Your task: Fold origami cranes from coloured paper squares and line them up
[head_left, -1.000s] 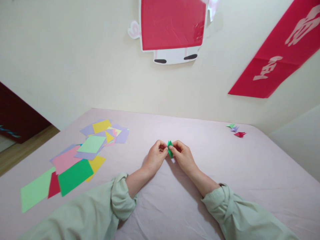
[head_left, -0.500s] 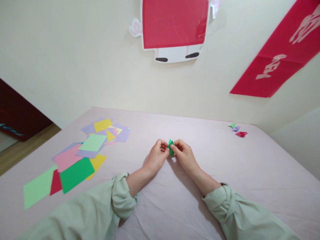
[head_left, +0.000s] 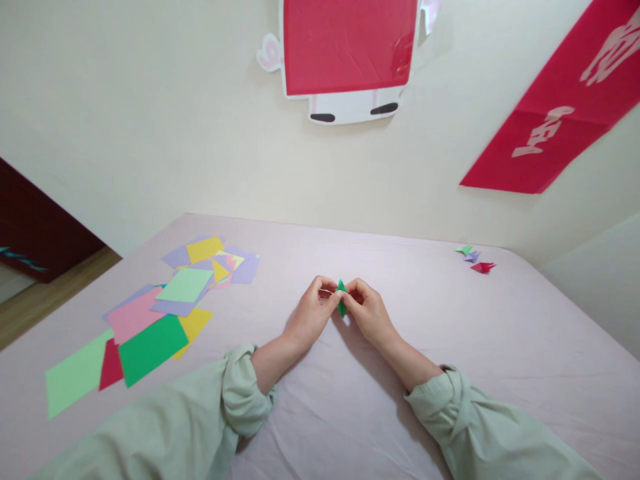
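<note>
A small folded piece of green paper (head_left: 342, 308) is pinched between my two hands, above the middle of the cloth-covered table (head_left: 320, 413). My left hand (head_left: 315, 307) grips its left side with thumb and fingertips. From the other side my right hand (head_left: 367, 307) pinches it, and the two thumbs nearly meet on its front. The paper is narrow and pointed at top and bottom. My fingers hide its middle, so its folds cannot be made out fully.
Loose coloured sheets lie spread at the left, among them a dark green sheet (head_left: 153, 350) and a pink sheet (head_left: 140, 315). At the far right sit small folded paper figures, including a red one (head_left: 483, 268). A wall (head_left: 320, 173) rises behind the table.
My left thumb has shifted up and in, onto the front of the green paper. The paper now looks narrower, with less of its face showing.
</note>
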Tool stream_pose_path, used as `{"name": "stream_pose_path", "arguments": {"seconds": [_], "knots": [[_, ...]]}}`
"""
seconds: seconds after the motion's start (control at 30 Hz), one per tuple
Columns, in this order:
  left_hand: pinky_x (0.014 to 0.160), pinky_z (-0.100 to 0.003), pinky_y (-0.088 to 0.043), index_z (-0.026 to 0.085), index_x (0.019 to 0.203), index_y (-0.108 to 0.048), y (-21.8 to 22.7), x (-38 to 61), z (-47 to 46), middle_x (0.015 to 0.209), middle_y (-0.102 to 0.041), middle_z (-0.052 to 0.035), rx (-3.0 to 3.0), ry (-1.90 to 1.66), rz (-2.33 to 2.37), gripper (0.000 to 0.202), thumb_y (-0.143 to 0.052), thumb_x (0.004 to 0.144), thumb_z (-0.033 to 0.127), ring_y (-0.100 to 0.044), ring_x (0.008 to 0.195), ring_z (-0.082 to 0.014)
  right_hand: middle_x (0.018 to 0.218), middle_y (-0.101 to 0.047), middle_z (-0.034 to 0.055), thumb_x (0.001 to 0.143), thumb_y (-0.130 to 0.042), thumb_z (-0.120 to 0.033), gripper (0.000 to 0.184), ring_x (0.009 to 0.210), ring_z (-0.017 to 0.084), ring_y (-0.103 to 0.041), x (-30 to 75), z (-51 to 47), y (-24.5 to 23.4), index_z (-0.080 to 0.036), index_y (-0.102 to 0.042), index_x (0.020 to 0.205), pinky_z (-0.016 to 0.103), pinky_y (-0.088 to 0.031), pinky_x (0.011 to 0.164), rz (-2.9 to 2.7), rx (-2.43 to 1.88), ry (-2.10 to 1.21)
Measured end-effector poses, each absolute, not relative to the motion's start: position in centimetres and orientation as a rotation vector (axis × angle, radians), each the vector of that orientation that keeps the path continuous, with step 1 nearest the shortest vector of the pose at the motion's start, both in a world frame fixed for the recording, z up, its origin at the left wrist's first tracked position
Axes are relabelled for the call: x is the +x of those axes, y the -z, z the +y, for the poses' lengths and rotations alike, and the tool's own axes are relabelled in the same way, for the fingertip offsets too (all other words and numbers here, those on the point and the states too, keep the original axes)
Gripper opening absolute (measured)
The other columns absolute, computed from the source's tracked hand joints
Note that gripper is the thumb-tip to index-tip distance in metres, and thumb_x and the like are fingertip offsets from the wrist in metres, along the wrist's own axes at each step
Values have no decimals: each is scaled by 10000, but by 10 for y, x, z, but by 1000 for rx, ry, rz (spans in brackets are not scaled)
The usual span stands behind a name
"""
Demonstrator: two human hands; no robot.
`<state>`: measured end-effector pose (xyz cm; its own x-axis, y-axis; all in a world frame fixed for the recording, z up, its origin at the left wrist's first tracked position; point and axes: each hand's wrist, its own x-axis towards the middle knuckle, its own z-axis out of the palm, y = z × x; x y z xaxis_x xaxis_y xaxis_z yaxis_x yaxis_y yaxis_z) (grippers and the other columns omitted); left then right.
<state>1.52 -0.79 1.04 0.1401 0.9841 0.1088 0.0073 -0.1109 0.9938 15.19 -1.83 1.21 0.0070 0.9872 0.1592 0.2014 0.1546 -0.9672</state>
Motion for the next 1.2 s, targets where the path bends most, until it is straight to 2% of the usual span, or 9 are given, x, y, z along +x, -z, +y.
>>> {"name": "stream_pose_path", "arguments": {"seconds": [0.2, 0.33, 0.53, 0.77, 1.03, 1.2], "knots": [[724, -250, -472, 180, 806, -560, -12, 15, -9, 808, -601, 3, 1469, -1149, 1096, 81, -588, 821, 255, -587, 760, -136, 647, -512, -33, 845, -570, -326, 176, 591, 127, -467, 150, -24, -13, -205, -517, 729, 247, -377, 562, -1552, -1294, -855], [697, -228, -445, 179, 744, -554, -13, 14, -9, 735, -569, 25, 1432, -1159, 1094, 84, -563, 811, 229, -552, 713, -123, 652, -515, -31, 850, -580, -360, 206, 588, 128, -470, 149, -24, -10, -202, -521, 732, 248, -377, 557, -1555, -1287, -875], [699, -229, -430, 178, 698, -567, -14, 13, -6, 691, -557, 26, 1307, -1170, 1051, 143, -581, 795, 282, -526, 698, -127, 647, -537, -30, 836, -601, -430, 258, 571, 129, -488, 149, -21, -8, -201, -538, 735, 251, -400, 555, -1467, -1236, -983], [742, -243, -449, 173, 715, -593, -10, 12, -5, 714, -576, 14, 1215, -1175, 1002, 159, -608, 778, 318, -542, 732, -134, 647, -569, -18, 790, -654, -464, 292, 595, 138, -520, 149, -21, -8, -196, -556, 728, 255, -423, 570, -1364, -1205, -1053], [736, -244, -453, 169, 777, -556, -11, 11, -6, 763, -577, 11, 1216, -1203, 1055, 82, -616, 762, 224, -556, 749, -122, 652, -546, -22, 794, -652, -471, 296, 584, 140, -488, 147, -24, -11, -205, -536, 737, 261, -391, 548, -1402, -1225, -1019], [733, -254, -474, 175, 921, -541, -10, 13, -6, 789, -591, 9, 1113, -1190, 989, 228, -667, 739, 226, -589, 769, -126, 623, -512, -32, 819, -626, -488, 311, 553, 136, -453, 147, -25, -12, -209, -518, 734, 266, -369, 521, -1446, -1266, -952]]}}
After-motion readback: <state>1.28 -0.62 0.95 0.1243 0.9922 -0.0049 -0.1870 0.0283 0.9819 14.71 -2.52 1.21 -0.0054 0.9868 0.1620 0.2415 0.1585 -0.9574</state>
